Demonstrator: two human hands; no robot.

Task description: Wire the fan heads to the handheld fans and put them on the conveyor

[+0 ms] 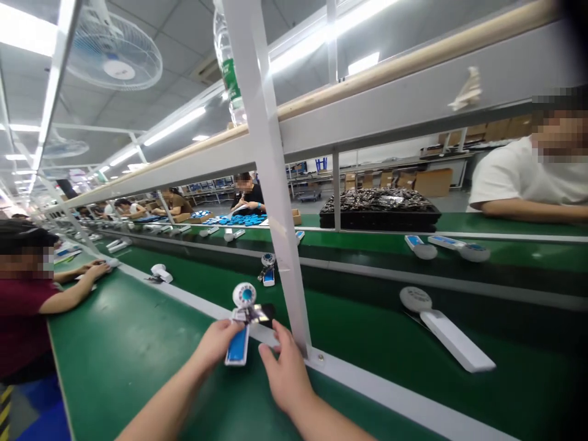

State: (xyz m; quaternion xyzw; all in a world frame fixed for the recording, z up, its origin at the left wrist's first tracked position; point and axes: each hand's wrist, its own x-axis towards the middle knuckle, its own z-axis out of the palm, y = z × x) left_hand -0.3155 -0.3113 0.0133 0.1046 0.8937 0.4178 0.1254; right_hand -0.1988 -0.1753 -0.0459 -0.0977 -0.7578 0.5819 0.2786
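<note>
In the head view, my left hand (215, 342) is closed on a white round-headed handheld device (245, 296), pinching it between thumb and fingers. The device has a blue disc in its head and a blue panel in its open handle. From its neck a shiny dark flap (263, 313) sticks out to the right. My right hand (289, 367) is beside that flap, thumb and fingers apart; its fingertips are close to the flap's end, and contact is hard to tell. A similar device (267, 269) lies just beyond on the green belt.
A white post (280, 184) rises just beyond my hands from a white rail (367, 383). A closed white device (445, 331) lies right on the belt. Across it stands a black tray (381, 223) heaped with dark parts. Co-workers sit left, right and far side.
</note>
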